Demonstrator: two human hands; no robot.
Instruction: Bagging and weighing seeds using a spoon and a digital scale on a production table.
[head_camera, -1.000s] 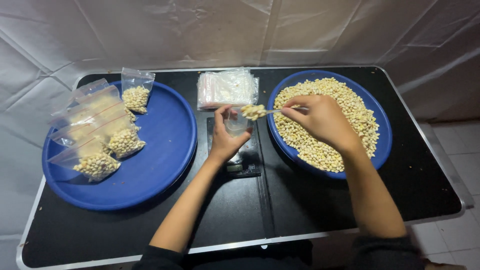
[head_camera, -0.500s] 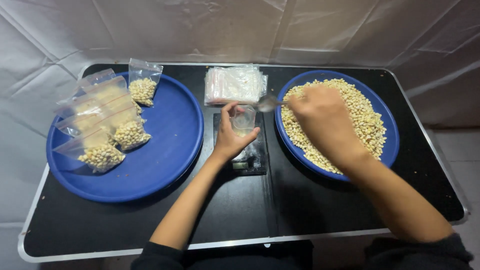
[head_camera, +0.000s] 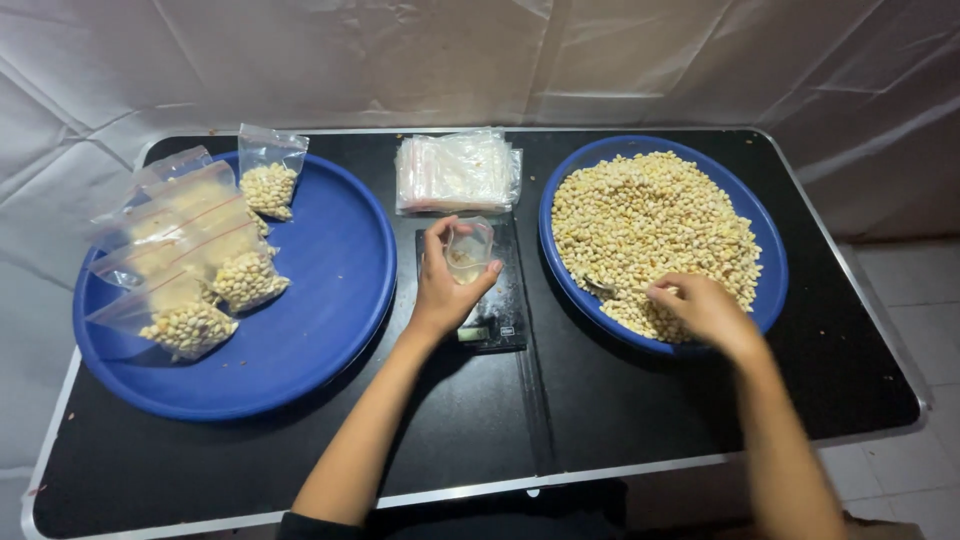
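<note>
Two blue trays (head_camera: 330, 330); five filled bags (head_camera: 190, 325) of pale beans; one stack of empty bags (head_camera: 455, 170); one scale (head_camera: 495, 315); two hands (head_camera: 445, 285).

filled seed bags (head_camera: 190, 270) lie on the left blue tray (head_camera: 320, 300); empty bag stack (head_camera: 457, 170) behind.

A second ago we held our right hand (head_camera: 700, 308) up over the small clear bag (head_camera: 468, 250), tipping a spoonful of pale beans (head_camera: 655, 225) toward it. Half a second ago it had swung back over the right blue tray (head_camera: 772, 262). Now it sits low at the tray's near edge — the spoon (head_camera: 600, 289) dug into the beans.
</note>
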